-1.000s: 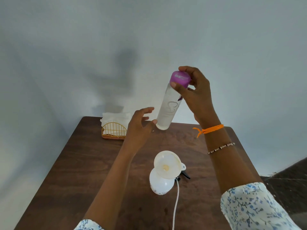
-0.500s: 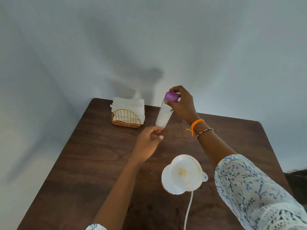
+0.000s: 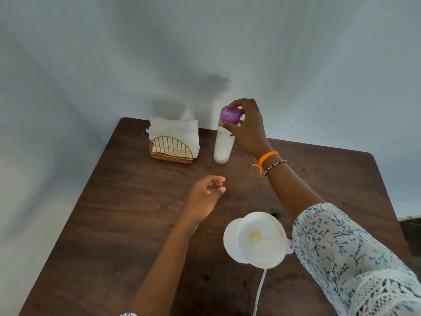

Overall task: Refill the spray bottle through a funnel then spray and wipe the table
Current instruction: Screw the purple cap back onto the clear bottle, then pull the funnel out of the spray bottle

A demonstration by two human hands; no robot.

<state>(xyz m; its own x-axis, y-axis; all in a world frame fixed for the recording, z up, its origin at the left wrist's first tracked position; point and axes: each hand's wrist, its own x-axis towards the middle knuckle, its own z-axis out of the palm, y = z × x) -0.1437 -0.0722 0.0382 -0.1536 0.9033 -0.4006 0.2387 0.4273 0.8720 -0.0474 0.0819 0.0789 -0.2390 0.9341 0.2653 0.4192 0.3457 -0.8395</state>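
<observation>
R hand (image 3: 247, 131) fingers round purple-capped cylindrical bottle (image 3: 223, 142) on woodgrain table (image 3: 127, 201); L hand (image 3: 205, 197) loose, empty.

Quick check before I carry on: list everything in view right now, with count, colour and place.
Table: one, dark brown wood, against pale wall.
Napkin holder: one, gold wire, far left, holding white napkins.
Refill bottle: one, clear with purple cap, right of holder.
Funnel: one, white, on spray bottle, near edge.
Tube: one, white, below funnel.
Right hand: grips cap; orange and beaded wristbands.
Left hand: empty, open, mid-table.
</observation>
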